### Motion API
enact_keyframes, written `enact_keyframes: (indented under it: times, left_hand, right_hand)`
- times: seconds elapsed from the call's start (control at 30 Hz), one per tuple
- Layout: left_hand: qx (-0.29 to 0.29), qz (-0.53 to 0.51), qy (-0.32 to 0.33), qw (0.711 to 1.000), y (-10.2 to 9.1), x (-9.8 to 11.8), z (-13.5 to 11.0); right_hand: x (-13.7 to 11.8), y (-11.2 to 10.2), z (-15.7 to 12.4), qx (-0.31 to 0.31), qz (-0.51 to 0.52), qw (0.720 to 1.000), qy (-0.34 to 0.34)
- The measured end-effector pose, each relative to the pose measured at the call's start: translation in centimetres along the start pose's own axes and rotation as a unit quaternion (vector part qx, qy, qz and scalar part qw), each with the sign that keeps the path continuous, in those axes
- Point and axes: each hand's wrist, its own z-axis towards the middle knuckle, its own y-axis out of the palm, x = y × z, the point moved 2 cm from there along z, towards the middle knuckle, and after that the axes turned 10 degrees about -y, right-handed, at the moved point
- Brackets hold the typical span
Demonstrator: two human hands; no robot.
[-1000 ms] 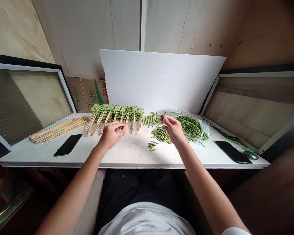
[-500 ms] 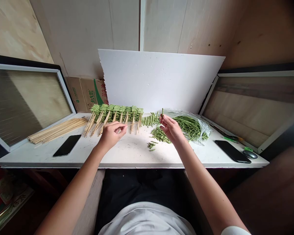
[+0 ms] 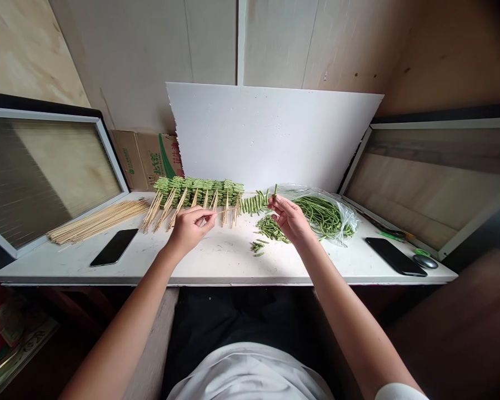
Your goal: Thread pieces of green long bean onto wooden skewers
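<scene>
White table (image 3: pixel 216 261) spans the view; white foam board (image 3: pixel 270 133) stands upright at its back edge against the wall; cardboard box (image 3: pixel 145 158) sits left of the board. Clear bag of long beans (image 3: pixel 329 214) lies open on the table at right-centre; row of finished skewers (image 3: pixel 198 191) lies at the back centre, bean ends away from the person, stick ends toward them; bundle of bare sticks (image 3: pixel 98 220) lies at far left. Two dark phones lie flat: left phone (image 3: pixel 114 247) near the bundle, right phone (image 3: pixel 395 257) near the right edge. Pile of cut bean pieces (image 3: pixel 270 228) sits just left of the bag, a few strays in front of it.

Left hand (image 3: pixel 189 228) pinches one skewer (image 3: pixel 227 210) near its blunt end, pointing right, held just above the table; a short run of threaded beans (image 3: pixel 255 203) sits at its far end. Right hand (image 3: pixel 291 219) pinches a single bean piece (image 3: pixel 275 191) in its fingertips, upright, right beside the threaded beans; can't tell if it touches them.
</scene>
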Motion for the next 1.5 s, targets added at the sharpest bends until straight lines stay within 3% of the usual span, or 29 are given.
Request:
enact_keyframes:
  times: [0.57, 0.9, 1.5]
  left_hand:
    - [0.004, 0.002, 0.005, 1.000, 0.0, 0.3, -0.1]
    - [0.005, 0.011, 0.019, 1.000, 0.2, 0.6, -0.2]
    - [0.015, 0.000, 0.030, 0.999, 0.6, 0.8, -0.6]
  right_hand:
    - [-0.2, 0.3, -0.2, 0.022, -0.034, 0.999, -0.031]
    - [1.0, 0.5, 0.1, 0.058, -0.045, 0.995, -0.061]
    - [2.4, 1.8, -0.5, 0.098, -0.002, 0.991, -0.091]
